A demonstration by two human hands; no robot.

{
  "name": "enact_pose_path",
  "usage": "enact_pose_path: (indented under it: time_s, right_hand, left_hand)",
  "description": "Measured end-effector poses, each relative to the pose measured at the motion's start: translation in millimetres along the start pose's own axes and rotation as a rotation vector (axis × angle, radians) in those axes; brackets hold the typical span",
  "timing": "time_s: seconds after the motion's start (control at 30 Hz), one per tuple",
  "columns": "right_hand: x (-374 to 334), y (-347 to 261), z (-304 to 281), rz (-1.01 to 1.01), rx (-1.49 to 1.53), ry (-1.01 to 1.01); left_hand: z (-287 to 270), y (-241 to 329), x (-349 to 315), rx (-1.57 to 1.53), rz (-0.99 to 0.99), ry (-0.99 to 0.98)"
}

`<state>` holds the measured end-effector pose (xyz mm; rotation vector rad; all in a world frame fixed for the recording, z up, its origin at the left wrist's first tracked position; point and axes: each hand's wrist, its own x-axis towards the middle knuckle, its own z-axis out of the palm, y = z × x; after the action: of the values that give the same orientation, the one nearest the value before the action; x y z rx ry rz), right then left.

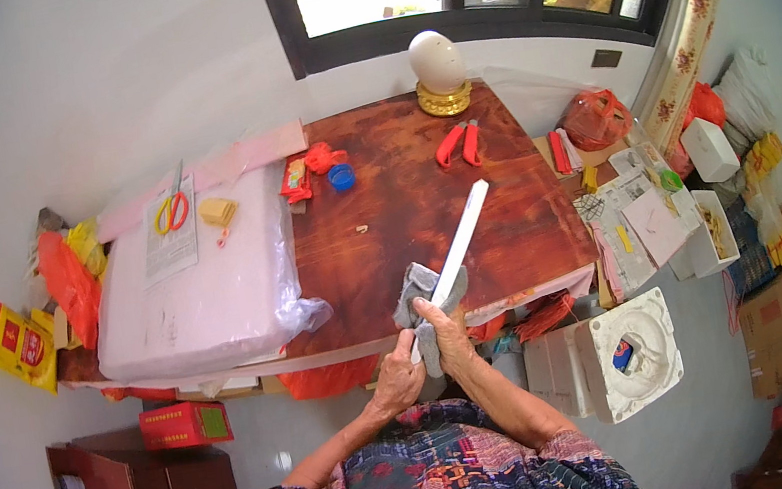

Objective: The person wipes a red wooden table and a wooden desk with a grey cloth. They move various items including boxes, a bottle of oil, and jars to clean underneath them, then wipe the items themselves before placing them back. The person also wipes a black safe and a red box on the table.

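One long, flat white strip [460, 242] slants over a glossy red-brown wooden table [355, 275] in the head view, its near end gripped by the left hand [398, 378], while the right hand [449, 332] clasps it with a fuzzy grey cloth [411, 294] folded around it; just beyond its far tip lies a red-handled tool [470, 144]

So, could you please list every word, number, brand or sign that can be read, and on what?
None reads clearly enough to quote.
Yellow packet, far left: characters, too blurred.
Red box, lower left: characters, too small.
Paper sheet under scissors: fine print, too small.
Small red packet: markings, too blurred.
Cardboard carton, right: print, too faint.
Long white strip: none that I can see.
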<state>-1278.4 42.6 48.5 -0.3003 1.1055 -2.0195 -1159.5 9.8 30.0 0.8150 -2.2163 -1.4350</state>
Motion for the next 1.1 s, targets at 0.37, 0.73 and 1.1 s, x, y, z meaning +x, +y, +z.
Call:
enact_pose_path:
  time_s: [0.37, 0.73, 1.1]
  right_hand:
    - [66.3, -61.4, -23.8, -0.009, 0.041, 0.11]
    - [20.1, 3.0, -2.1, -0.054, -0.153, 0.042]
    - [-13.0, -43.5, 3.8, 0.448, -0.112, -0.365]
  left_hand:
    - [-10.0, 23.3, -16.8, 0.033, -0.035, -0.084]
    - [-22.3, 21.3, 6.9, 0.342, 0.166, 0.003]
    - [-71.8, 33.3, 70.6, -0.658, -0.123, -0.158]
